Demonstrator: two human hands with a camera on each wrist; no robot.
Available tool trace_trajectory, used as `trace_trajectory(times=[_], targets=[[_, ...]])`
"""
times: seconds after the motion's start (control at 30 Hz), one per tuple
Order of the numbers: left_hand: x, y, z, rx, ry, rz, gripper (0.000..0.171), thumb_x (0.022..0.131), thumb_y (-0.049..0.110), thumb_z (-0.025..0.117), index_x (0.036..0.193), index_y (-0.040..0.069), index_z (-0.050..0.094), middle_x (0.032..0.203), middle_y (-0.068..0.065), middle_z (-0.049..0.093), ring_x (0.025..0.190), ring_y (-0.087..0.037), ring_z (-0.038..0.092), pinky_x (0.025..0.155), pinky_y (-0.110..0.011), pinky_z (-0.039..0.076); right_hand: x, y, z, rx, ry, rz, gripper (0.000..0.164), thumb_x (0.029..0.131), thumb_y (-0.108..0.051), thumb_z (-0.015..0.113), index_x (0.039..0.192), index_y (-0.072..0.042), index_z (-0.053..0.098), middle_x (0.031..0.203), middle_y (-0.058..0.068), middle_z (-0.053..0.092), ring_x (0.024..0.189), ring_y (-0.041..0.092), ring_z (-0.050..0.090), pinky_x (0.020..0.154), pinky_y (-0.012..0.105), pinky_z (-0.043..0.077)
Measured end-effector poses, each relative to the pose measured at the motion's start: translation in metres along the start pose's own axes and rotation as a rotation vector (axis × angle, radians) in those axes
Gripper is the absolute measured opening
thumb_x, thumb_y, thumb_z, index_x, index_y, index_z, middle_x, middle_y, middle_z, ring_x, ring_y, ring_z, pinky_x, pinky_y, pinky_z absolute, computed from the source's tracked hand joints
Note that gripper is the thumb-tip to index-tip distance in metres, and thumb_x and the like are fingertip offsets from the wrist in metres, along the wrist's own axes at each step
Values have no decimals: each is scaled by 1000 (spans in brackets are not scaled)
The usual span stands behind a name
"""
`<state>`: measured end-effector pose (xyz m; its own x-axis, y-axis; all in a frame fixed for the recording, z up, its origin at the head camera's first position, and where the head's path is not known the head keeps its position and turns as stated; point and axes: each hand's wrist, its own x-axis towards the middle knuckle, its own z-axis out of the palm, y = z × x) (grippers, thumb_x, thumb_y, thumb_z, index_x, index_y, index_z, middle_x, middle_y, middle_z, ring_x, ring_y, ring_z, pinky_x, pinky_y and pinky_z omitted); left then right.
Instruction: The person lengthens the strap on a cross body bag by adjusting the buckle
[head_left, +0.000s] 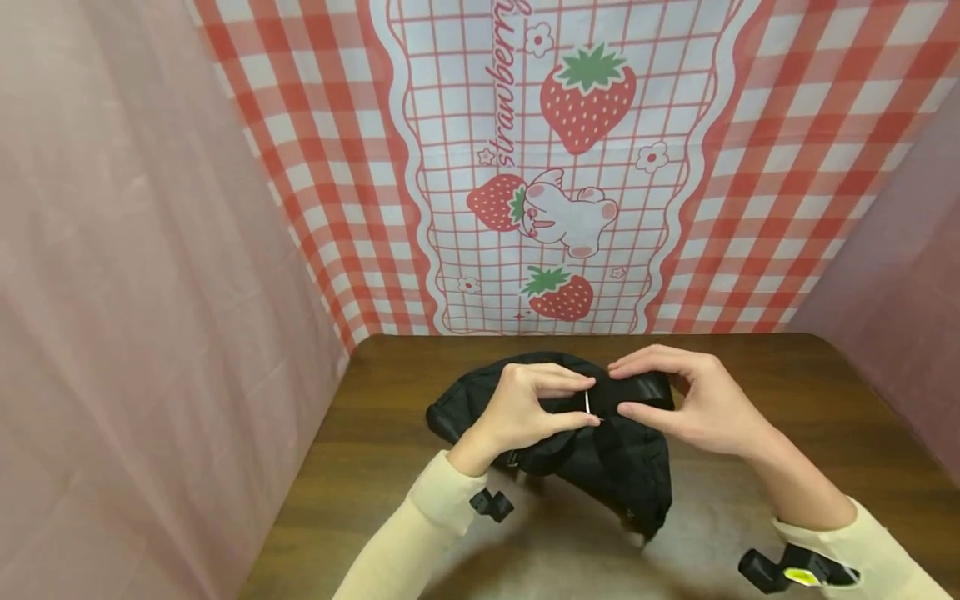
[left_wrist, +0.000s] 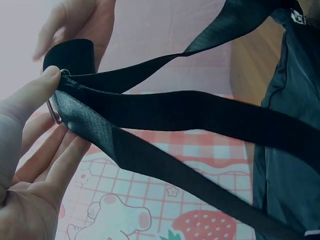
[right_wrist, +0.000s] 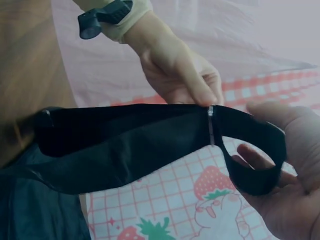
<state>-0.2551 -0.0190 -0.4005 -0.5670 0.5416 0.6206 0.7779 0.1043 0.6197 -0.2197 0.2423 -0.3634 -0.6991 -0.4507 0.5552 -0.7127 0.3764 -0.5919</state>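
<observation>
A black fabric bag [head_left: 637,475] lies on the table, its webbing strap [left_wrist: 195,110] raised above it. My left hand [head_left: 532,408] pinches a thin metal strap slider [right_wrist: 211,125] between thumb and fingertips. Beyond the slider the strap bends into a short loop [right_wrist: 275,170]. My right hand [head_left: 705,404] curves round this loop, thumb along its upper edge and fingers below and behind it. Several strap lengths run from the slider back to the bag in the left wrist view. Part of the bag is hidden beneath my hands.
The brown wooden table [head_left: 330,467] carries the bag. A checked strawberry-print cloth [head_left: 465,250] hangs behind it, with a pink curtain [head_left: 150,292] at the left and another at the right. Dark wrist cameras [head_left: 491,505] sit on both sleeves.
</observation>
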Motion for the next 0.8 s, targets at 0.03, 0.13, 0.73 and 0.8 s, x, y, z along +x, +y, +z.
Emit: trace_trajectory(times=[0.03,0.13,0.73,0.8], targets=[[1,0,1,1,-3,8,43,80,8,94,119,-3,80,115,-14,81,105,-16,80,88,-19,64,0,0,1,-15,-4,4,49,78,-1,93,118,-25,79,117,-7,78,109,3,71,92,11,58],[1,1,2,12,4,23,44,79,9,95,119,-2,80,114,-14,82,103,-16,81,88,-18,63,1,-2,3,-62,6,0,45,77,-4,95,113,-28,81,110,-10,79,101,2,72,82,11,58],[-4,-6,-6,-39,31,-39,41,78,8,96,116,-1,82,111,-13,82,102,-13,80,88,-22,65,-4,-2,-15,-46,73,2,48,74,10,92,114,-13,81,115,-8,79,110,0,72,100,8,54],[-5,-5,-7,-42,22,-38,41,78,8,96,115,0,82,111,-13,82,102,-13,80,88,-22,65,-6,1,-12,-44,40,15,52,74,7,93,119,-16,80,120,-6,78,114,-1,70,103,8,53]])
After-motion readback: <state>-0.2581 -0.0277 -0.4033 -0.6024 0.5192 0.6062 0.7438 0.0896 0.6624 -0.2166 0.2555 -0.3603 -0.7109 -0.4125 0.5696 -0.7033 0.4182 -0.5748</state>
